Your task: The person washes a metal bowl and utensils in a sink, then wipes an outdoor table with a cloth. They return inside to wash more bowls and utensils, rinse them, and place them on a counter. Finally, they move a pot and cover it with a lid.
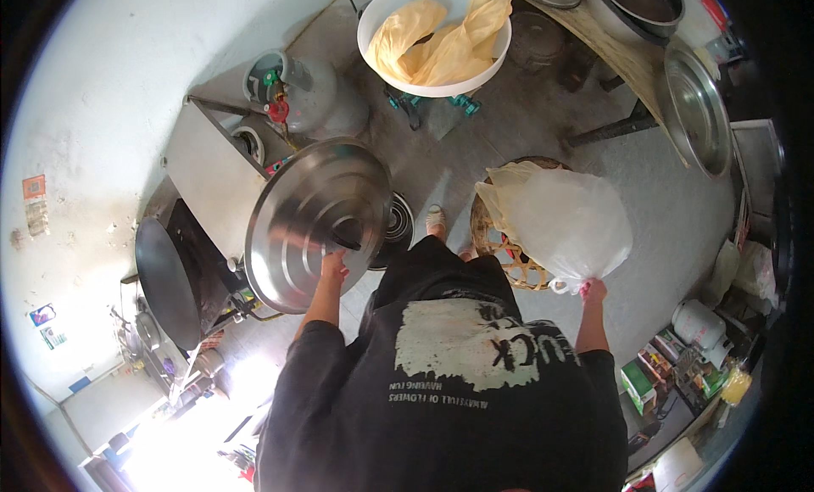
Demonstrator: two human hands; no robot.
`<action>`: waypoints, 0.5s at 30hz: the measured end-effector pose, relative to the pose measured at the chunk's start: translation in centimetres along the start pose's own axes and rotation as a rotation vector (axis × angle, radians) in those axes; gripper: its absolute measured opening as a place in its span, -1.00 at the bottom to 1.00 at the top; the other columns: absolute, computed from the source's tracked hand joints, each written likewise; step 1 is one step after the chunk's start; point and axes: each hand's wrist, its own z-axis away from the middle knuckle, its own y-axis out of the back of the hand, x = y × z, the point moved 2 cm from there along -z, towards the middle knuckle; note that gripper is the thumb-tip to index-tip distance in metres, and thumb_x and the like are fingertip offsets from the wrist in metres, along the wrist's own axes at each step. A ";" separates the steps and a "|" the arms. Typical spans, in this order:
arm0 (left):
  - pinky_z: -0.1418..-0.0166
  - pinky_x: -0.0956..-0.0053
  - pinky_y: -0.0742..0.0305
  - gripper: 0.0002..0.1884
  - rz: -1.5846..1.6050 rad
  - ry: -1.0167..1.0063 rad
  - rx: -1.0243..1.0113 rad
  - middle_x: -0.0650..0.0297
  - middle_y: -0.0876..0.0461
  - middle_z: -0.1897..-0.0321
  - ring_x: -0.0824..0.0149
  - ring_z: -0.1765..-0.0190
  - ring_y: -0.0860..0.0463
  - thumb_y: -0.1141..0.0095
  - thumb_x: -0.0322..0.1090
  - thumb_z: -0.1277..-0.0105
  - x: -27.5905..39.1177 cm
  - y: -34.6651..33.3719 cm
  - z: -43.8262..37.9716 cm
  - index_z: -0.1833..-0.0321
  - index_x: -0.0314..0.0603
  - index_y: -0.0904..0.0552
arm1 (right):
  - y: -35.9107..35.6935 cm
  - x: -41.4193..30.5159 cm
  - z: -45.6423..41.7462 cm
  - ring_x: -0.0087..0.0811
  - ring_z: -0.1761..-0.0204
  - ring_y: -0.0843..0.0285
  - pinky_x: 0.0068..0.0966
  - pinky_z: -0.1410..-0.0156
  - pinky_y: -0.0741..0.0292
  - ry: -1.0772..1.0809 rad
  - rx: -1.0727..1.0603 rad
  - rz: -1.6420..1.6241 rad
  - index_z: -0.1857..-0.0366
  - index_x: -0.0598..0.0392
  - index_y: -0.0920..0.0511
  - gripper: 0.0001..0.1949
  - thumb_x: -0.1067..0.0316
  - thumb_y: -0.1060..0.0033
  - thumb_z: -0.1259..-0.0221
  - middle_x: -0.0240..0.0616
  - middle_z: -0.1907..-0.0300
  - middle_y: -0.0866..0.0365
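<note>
My left hand (334,265) grips the dark handle of a large, round, stepped metal lid (286,231), which is tilted on my left side. On my right, my right hand (593,290) is closed round the gathered neck of a bulging whitish plastic bag (566,218). The bag hangs beside and partly over a woven bamboo basket (486,247) on the floor, whose contents are mostly hidden. Yellowish plastic sheeting (509,180) shows at the basket's rim next to the bag.
Ahead stands a white tub (434,88) holding yellowish plastic. A gas cylinder (343,104), a metal cabinet (213,167) and a wok (166,282) are on the left. To the right are a table (626,66), a metal basin (696,110), and a pale cylinder (696,323) near boxes.
</note>
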 end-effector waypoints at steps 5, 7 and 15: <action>0.34 0.23 -0.37 -0.51 0.099 0.006 0.058 0.24 -0.44 0.25 0.25 0.28 -0.37 -0.19 -0.15 -0.05 0.5 0.7 -0.3 -0.04 -0.13 -0.42 | -1.7 2.5 -1.4 -0.34 0.65 -0.30 -0.43 0.65 -0.24 -0.276 0.004 0.361 0.42 0.04 -0.40 -0.89 0.35 -0.08 0.00 -0.27 0.59 -0.35; 0.32 0.24 -0.36 -0.52 0.151 0.003 0.083 0.25 -0.45 0.23 0.25 0.28 -0.36 -0.19 -0.15 -0.05 0.7 0.4 -0.8 -0.03 -0.11 -0.43 | -3.0 3.1 -2.3 -0.32 0.67 -0.26 -0.40 0.66 -0.22 -0.259 0.156 0.544 0.32 0.05 -0.41 -0.82 0.30 -0.10 -0.02 -0.27 0.56 -0.36; 0.34 0.34 -0.27 -0.72 0.478 -0.012 -0.079 0.34 -0.43 0.35 0.34 0.32 -0.37 -0.16 -0.19 -0.09 -2.7 -0.4 -5.5 0.15 -0.03 -0.47 | -9.7 1.9 1.5 -0.44 0.48 -0.46 -0.58 0.50 -0.33 0.049 -0.308 0.572 -0.19 0.02 -0.23 -0.44 0.47 -0.10 0.00 -0.31 0.39 -0.50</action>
